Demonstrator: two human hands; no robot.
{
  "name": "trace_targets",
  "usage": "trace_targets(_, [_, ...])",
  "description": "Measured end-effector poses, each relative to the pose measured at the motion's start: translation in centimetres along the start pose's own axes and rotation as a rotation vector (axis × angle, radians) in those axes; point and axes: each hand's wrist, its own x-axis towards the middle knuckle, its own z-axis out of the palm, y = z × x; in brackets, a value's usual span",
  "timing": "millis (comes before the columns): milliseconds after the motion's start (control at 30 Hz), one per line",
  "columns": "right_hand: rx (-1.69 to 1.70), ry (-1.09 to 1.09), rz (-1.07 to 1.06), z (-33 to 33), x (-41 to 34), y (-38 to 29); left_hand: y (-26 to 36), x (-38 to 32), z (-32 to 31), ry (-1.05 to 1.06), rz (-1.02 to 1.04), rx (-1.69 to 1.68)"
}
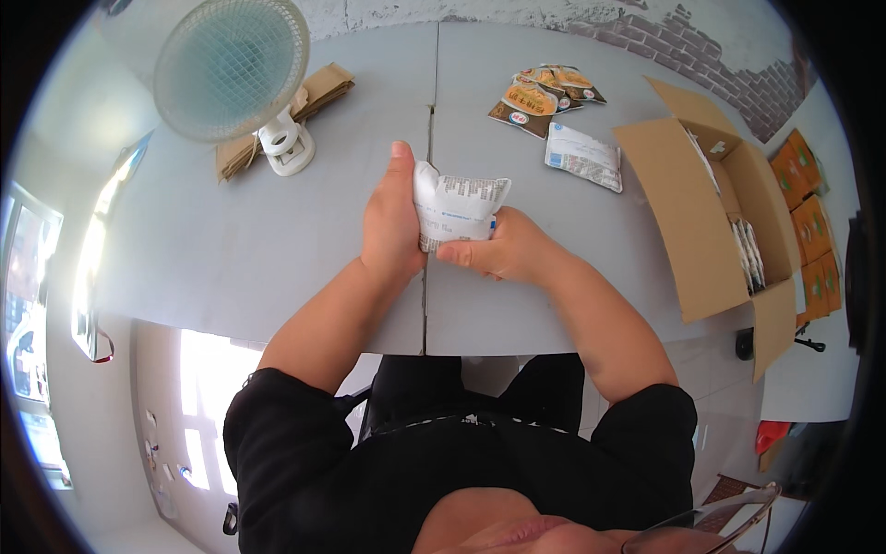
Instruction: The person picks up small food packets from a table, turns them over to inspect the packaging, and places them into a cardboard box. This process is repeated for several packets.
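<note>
Between my two hands, above the grey table (304, 228), is a plump white plastic packet (457, 208) with printed writing. My left hand (391, 221) supports its left side, thumb pointing up and the other fingers hidden behind. At the packet's lower right corner, my right hand (512, 246) grips it with the thumb on the near face. A second white packet (583, 158) lies printed side up on the table, beyond my right hand. Just behind it is a loose pile of brown and orange food pouches (531, 100), overlapping one another.
An open cardboard box (675, 221) on the right holds several upright packets (747, 253). Orange packages (810, 228) lie beyond it. At the back left, a white clip fan (232, 69) stands by folded brown paper bags (325, 90). A seam (430, 138) crosses the tabletop.
</note>
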Motion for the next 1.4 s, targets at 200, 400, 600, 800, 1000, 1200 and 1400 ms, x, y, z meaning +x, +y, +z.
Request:
trace_targets(200, [0.001,-0.108,-0.041,-0.3,-1.0,0.2,0.3,-0.7,0.0,-0.065,-0.005,-0.04])
trace_targets(400, [-0.051,-0.03,-0.202,0.6,-0.1,0.8,-0.3,0.7,-0.9,-0.069,-0.01,-0.027])
trace_targets(600, [0.003,-0.051,-0.237,0.2,-0.4,1.4,0.0,0.3,-1.1,-0.164,0.023,-0.057])
trace_targets(800, [0.044,0.042,-0.058,-0.7,0.7,1.4,-0.5,1.1,-0.6,-0.033,0.012,-0.078])
trace_targets(1000, [0.539,0.188,-0.169,-1.6,1.8,2.0,-0.8,1.3,-1.1,-0.234,-0.057,0.083])
trace_targets(1200, [0.69,0.224,-0.233,-2.8,2.0,2.4,0.1,1.7,-2.0,-0.272,0.011,0.129])
trace_targets(1400, [0.715,0.297,-0.382,-1.8,2.0,1.9,-1.5,2.1,-1.6,-0.302,-0.099,0.195])
